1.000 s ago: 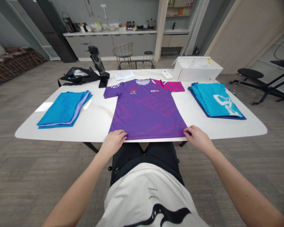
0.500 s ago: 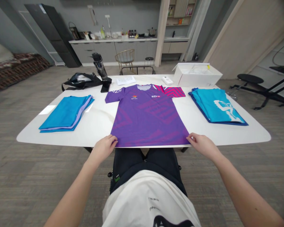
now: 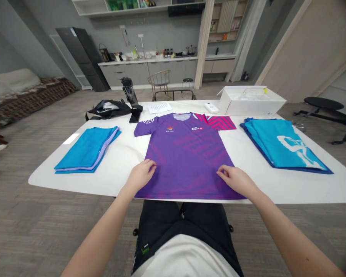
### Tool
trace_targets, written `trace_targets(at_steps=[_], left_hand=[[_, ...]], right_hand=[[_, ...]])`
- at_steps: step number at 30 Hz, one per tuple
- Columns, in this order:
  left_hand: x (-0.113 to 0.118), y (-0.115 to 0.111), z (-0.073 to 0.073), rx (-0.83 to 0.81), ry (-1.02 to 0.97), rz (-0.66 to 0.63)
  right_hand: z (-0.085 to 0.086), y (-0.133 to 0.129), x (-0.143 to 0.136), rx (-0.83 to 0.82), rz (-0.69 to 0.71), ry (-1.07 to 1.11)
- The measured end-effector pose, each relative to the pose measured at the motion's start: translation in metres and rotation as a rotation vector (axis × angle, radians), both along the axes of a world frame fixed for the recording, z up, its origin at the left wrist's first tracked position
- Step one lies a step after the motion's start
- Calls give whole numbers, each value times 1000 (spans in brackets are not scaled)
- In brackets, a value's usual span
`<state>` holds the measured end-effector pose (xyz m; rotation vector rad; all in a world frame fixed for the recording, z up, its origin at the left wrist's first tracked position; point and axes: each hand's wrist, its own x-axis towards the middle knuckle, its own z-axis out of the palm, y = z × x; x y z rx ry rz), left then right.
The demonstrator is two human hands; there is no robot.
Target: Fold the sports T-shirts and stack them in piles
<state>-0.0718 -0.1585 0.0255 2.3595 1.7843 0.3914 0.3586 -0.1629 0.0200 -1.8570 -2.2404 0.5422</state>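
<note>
A purple shirt [image 3: 187, 154] with a pink-striped sleeve lies spread flat on the white table [image 3: 115, 154], its collar away from me and its hem along the near edge. Over its lower left side is my left hand [image 3: 141, 175], fingers curled together above the cloth. My right hand [image 3: 238, 180] hovers at the lower right side, thumb and fingers close together. Neither hand visibly holds any fabric.
Folded blue clothes [image 3: 83, 148] lie at the left, and more blue clothes [image 3: 279, 142] at the right. Along the far side are a black bag [image 3: 109, 109], a bottle [image 3: 129, 91], a phone [image 3: 135, 115], paper [image 3: 160, 107] and a white box [image 3: 252, 102].
Both hands have left the hem corners and moved inward and up over the shirt. The camera view has shifted, so the table and shirt appear lower.
</note>
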Motion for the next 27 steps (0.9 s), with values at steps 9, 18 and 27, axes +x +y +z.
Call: trace_targets(at_steps=[9,18,27], left_hand=[[-38,147,-7,31,9,307],[-67,297,-24,85,88,579],[-105,351,-57,-47,-111,916]], right_hand=[[-8,102,-54,4,117,59],[-23,261,-97,179,-48,3],[-51,294,-112,305,-65,-127]])
